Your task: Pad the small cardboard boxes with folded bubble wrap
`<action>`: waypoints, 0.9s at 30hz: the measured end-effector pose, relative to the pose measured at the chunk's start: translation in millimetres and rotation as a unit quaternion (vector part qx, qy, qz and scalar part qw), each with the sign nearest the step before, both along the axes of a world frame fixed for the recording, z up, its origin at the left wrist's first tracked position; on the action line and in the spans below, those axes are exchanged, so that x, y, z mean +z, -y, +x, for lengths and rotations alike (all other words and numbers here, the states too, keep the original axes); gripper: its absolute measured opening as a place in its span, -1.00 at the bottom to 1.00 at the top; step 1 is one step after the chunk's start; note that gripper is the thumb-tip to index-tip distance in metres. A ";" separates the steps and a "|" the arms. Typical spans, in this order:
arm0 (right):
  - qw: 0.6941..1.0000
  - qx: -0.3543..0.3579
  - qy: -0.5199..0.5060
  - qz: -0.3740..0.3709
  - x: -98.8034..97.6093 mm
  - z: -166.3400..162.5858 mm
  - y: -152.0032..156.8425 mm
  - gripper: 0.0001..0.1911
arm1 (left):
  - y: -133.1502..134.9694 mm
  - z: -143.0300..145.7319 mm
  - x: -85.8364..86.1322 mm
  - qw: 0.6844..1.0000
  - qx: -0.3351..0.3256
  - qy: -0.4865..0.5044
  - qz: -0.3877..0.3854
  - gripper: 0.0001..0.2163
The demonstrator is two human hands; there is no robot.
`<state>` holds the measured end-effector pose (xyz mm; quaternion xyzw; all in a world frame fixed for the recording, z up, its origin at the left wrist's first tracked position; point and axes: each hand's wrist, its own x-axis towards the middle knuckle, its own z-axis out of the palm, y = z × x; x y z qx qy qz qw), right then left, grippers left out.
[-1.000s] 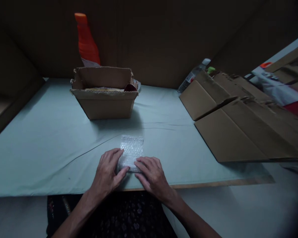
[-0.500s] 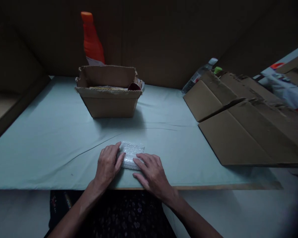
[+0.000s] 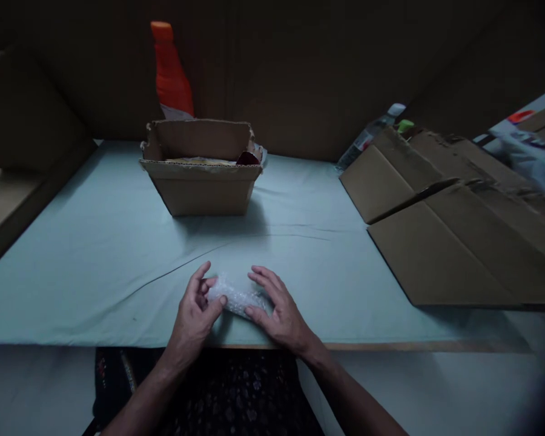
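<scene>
Bubble wrap (image 3: 237,296), rolled into a small bundle, sits low in the middle of the frame, right at the near edge of the pale green table (image 3: 95,260), and both hands are on it. Left hand (image 3: 194,315) curls around the left end, thumb and fingers pinching it; right hand (image 3: 279,309) cups the right end with the fingers spread over the top and the thumb tucked under the front. Whether anything is rolled inside I can't make out, the light is dim. It looks feather-light and squashy to me, the sort of stuff that springs open the moment pressure comes off, and the plastic is likely a bit slick, so holding it at both ends with a thumb on the loose flap seems the sensible grip; squeeze hard and the bubbles would pop. Up in the middle of the frame stands an open cardboard box (image 3: 202,181) with an orange bottle (image 3: 170,72) behind it, well apart from the hands. Flattened cardboard (image 3: 458,236) lies across the right side.
</scene>
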<state>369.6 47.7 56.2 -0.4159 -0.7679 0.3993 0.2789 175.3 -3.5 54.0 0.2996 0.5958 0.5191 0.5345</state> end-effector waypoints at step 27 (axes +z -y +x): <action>0.980 -0.150 -0.127 0.023 52.1 75.3 -35.1 -0.71 | -86.8 -90.6 106.2 0.579 -0.029 -0.708 0.404 -0.90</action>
